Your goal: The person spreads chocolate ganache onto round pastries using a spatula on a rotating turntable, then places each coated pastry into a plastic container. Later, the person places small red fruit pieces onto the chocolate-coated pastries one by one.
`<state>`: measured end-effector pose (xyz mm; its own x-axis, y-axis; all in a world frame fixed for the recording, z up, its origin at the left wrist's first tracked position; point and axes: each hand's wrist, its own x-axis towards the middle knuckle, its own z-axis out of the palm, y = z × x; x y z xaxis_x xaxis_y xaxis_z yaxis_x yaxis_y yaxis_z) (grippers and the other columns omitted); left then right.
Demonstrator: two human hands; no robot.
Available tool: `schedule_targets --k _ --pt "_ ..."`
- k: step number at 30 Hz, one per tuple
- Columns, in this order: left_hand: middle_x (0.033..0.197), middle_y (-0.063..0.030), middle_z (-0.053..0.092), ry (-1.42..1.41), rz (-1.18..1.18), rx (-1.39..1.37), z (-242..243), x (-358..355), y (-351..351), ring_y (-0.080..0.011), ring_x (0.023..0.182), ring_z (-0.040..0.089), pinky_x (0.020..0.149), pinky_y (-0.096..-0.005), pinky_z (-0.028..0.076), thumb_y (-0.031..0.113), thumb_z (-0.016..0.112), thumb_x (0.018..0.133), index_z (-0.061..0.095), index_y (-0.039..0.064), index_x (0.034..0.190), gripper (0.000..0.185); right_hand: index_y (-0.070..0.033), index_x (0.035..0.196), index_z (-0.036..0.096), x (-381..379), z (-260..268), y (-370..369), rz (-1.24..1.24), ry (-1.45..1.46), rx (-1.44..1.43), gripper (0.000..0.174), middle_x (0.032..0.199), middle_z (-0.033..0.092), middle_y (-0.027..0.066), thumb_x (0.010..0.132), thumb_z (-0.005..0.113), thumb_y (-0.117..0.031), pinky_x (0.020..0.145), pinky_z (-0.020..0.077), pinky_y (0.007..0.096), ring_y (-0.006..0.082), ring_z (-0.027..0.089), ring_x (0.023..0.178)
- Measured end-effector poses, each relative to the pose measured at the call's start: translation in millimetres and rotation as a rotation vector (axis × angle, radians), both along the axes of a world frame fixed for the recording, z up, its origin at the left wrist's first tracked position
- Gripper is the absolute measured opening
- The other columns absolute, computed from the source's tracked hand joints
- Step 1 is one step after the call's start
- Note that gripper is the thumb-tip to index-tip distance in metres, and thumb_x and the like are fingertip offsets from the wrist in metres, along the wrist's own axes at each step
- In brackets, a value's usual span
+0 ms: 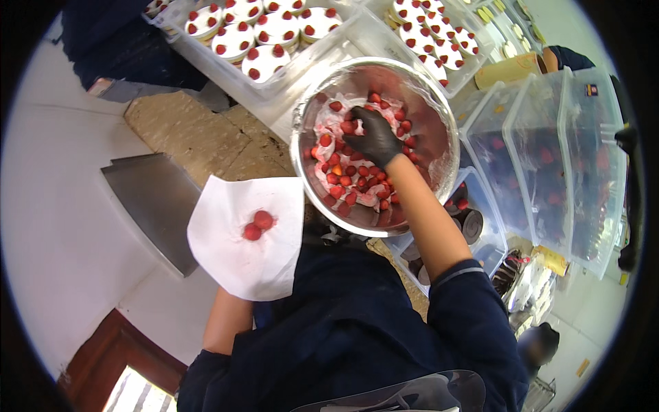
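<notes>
My right hand (375, 136), in a black glove, reaches into a large steel bowl (444, 175) of strawberries (363, 171) and crumpled, red-stained paper. Its fingers curve around a strawberry near the middle; whether they grip it is unclear. On the left, a sheet of white paper (216, 221) with red stains bears two strawberries (258, 225). My left hand is hidden beneath that sheet, only the forearm showing below it.
Clear plastic bins (265, 92) of white-topped cakes (232, 41) with strawberries stand beyond the bowl. Stacked clear bins (540, 170) rise on the right, beside a bin (494, 226) with dark round items. A metal panel (154, 206) leans at left. Other people are at the edges.
</notes>
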<state>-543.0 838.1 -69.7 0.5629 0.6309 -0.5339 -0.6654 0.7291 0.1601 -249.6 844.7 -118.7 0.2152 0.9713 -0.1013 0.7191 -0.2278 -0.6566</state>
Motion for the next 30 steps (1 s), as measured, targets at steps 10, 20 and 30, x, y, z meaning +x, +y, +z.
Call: schedule_targets --k 10,20,30 --pt "0.108 -0.0158 0.064 -0.069 -0.223 0.131 22 47 -31 -0.0195 0.093 0.061 0.090 -0.0336 0.049 0.021 0.052 0.097 0.056 -0.005 0.120 0.035 -0.011 0.097 0.068 -115 106 -110 0.134 0.166 0.252 0.037 0.099 0.067 0.0056 0.065 0.086 -0.017 0.082 0.0481 0.0386 0.0258 0.063 0.091" --pt "0.106 -0.0155 0.065 -0.025 -0.433 0.270 30 93 -74 -0.0185 0.092 0.061 0.089 -0.0324 0.049 0.019 0.052 0.097 0.057 -0.005 0.119 0.033 -0.006 0.098 0.065 -110 111 -172 -0.190 0.298 0.381 0.034 0.096 0.065 0.0122 0.068 0.081 -0.008 0.081 0.0501 0.0386 0.0270 0.064 0.091" --pt "0.105 -0.0152 0.065 0.139 -0.432 0.346 42 130 -110 -0.0175 0.090 0.061 0.088 -0.0312 0.049 0.017 0.053 0.097 0.058 -0.005 0.118 0.031 -0.003 0.100 0.066 101 55 -343 -1.141 0.062 0.236 0.032 0.089 0.069 0.0047 0.076 0.080 -0.018 0.061 0.0467 0.0274 0.0100 0.057 0.067"
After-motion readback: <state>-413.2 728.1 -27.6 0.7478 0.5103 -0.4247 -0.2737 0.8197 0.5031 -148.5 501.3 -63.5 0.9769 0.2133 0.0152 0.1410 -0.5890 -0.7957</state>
